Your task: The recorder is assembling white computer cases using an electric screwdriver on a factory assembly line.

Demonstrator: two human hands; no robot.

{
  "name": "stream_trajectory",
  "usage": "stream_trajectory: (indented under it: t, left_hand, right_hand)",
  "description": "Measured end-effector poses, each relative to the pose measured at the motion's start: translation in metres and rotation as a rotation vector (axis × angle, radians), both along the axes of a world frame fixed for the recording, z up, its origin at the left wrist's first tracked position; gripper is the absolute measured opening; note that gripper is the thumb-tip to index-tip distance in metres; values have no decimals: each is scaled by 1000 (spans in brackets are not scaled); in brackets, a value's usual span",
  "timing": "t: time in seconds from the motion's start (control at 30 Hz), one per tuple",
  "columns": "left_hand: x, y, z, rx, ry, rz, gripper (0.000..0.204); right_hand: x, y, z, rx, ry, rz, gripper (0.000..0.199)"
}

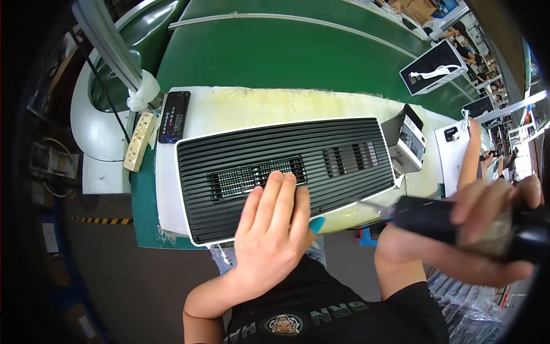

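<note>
A long appliance with a black ribbed grille panel (pixel 258 146) and a thin white frame lies across the padded white work surface in front of me. My left hand (pixel 269 238) rests flat on the panel's near side, fingers stretched out beside a slotted vent. A small teal patch (pixel 316 225) shows by its thumb side. To the right, my right hand (pixel 447 258) is wrapped around a black electric screwdriver (pixel 421 219), blurred by motion. Its thin bit points left, near the panel's lower right edge; whether it touches cannot be made out.
A flat black rectangular thing (pixel 173 117) and a beige power strip (pixel 139 143) lie at the left by a metal post (pixel 109 43). A small printed box (pixel 408 140) stands beyond the panel's right end. A co-worker's arm (pixel 472 150) reaches in at right. Behind runs a green belt (pixel 286 54).
</note>
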State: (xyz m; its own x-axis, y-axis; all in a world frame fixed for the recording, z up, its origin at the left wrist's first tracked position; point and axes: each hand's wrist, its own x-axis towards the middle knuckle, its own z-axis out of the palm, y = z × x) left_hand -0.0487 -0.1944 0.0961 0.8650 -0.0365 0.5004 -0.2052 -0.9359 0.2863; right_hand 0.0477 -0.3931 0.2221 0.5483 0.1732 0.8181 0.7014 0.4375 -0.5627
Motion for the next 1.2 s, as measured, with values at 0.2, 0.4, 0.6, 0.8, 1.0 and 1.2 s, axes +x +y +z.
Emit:
stream_trajectory:
  t: [0.2,0.4,0.6,0.8,1.0,1.2]
  left_hand:
    - [-33,42,18,37,122,91,39]
    - [-76,112,-20,-351,14,37,40]
    - [-72,146,-55,-730,-22,-185,50]
    - [-55,132,-64,-764,-129,-229,44]
    - [-46,120,-80,-811,-318,-242,41]
    - [-39,120,-73,-614,-349,-243,35]
  right_hand:
    - [28,-57,-19,62,-101,-1063,58]
    - [87,-108,-129,-13,2,-1148,53]
    - [86,-123,-158,-113,-58,-1191,55]
    - [35,-98,-122,-113,261,-774,67]
    - [-16,-20,-24,149,145,16,61]
    - [-3,39,21,-79,159,803,68]
